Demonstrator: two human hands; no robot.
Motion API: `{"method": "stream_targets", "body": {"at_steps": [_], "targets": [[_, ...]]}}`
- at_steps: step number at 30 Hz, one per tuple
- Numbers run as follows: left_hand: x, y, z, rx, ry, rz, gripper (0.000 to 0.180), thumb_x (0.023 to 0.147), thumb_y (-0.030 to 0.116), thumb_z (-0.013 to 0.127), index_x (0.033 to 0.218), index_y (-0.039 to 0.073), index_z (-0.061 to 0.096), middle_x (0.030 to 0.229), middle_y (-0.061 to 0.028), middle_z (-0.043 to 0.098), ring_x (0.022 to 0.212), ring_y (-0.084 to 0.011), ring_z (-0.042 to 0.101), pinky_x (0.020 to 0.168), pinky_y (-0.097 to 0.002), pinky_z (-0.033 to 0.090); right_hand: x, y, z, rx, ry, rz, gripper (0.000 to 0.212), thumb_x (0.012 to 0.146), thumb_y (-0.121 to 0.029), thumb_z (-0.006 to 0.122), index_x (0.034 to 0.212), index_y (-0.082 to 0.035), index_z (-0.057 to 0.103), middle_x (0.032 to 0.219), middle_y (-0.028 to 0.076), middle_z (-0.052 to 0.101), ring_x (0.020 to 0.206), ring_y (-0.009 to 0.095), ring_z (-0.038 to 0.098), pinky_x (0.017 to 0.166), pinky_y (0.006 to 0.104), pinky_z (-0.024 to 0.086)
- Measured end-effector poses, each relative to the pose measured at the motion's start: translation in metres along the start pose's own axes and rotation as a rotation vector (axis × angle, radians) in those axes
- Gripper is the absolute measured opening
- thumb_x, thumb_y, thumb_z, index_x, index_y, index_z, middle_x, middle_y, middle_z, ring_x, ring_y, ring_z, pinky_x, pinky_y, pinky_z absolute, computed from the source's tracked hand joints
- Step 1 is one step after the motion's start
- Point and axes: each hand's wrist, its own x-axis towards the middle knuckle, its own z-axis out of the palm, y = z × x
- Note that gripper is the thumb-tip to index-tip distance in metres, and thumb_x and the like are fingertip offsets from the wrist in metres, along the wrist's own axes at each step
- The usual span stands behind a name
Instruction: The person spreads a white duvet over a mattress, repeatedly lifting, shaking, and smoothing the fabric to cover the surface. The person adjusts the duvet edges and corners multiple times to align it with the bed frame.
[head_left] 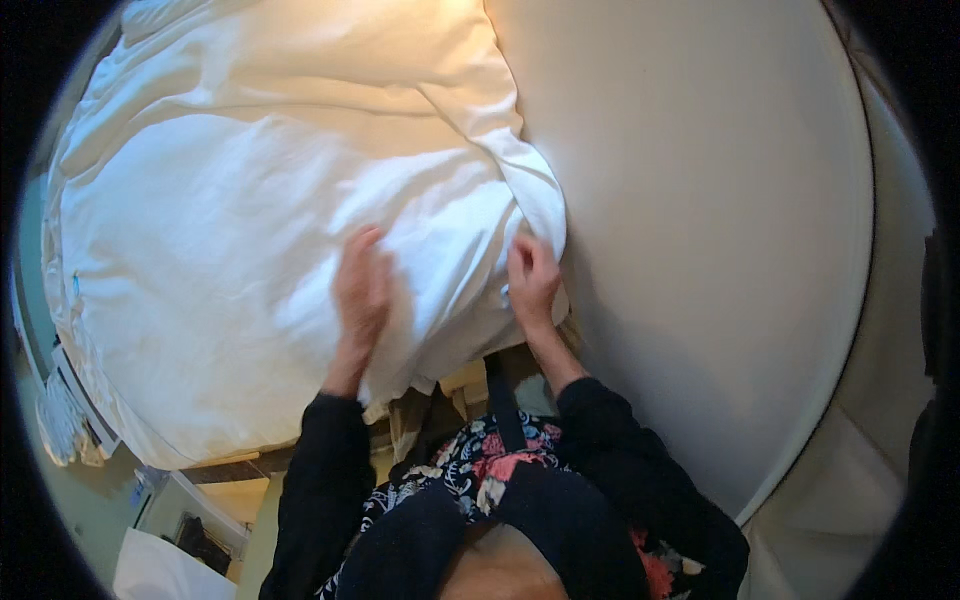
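Observation:
A white sheet [210, 210] covers a broad bed-like surface, wrinkled and folded along its right edge. My left hand [362, 285] is over the sheet near its front edge, blurred by motion; its fingers look extended, with nothing seen in them. Whether it touches the cloth I cannot tell. At the sheet's front right corner, my right hand [533, 280] has its fingers curled closed at the folded edge of the cloth. Its fingertips are partly hidden against the fabric.
A large smooth pale panel [720, 200] with a curved edge rises along the right side. Beige padded material [840, 480] lies beyond it. A wooden edge [225, 470] shows under the sheet. At the lower left are white papers or cloths [62, 425] and a white box-like item [165, 570].

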Motion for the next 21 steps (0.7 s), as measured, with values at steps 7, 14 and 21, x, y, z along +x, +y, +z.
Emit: {"method": "stream_targets", "body": {"at_steps": [7,14,21], "targets": [[-0.104,-0.034,-0.134,0.583,-0.292,-0.137,0.078,0.061,0.036,0.067,0.123,0.006,0.030,0.128,-0.0156,0.027,0.121,-0.0322,0.019,0.094,-0.0441,0.021,-0.118,0.055,-0.055,0.000,-0.602,0.799,0.034,0.069,-0.023,0.062,0.090,0.001,0.053,0.082,0.011,0.056,0.073,0.017,0.053,0.063,0.0282,0.042],[-0.138,-0.178,-0.116,0.722,0.083,-0.302,0.044,0.067,0.022,0.059,0.105,0.003,0.045,0.118,-0.0188,0.037,0.109,-0.0327,0.034,0.086,-0.0441,0.028,-0.101,-0.009,0.046,0.093,-0.465,1.134,0.047,0.076,-0.027,0.055,0.113,-0.003,0.040,0.098,0.007,0.052,0.083,0.018,0.049,0.071,0.0295,0.041],[-0.112,-0.224,-0.123,0.867,0.144,-0.321,0.048,0.075,0.030,0.050,0.114,0.004,0.037,0.122,-0.0177,0.033,0.113,-0.0328,0.030,0.086,-0.0460,0.030,-0.121,0.003,0.046,0.522,0.128,1.070,0.041,0.075,-0.014,0.056,0.111,-0.004,0.039,0.098,0.009,0.051,0.084,0.021,0.051,0.075,0.0345,0.041]]}}
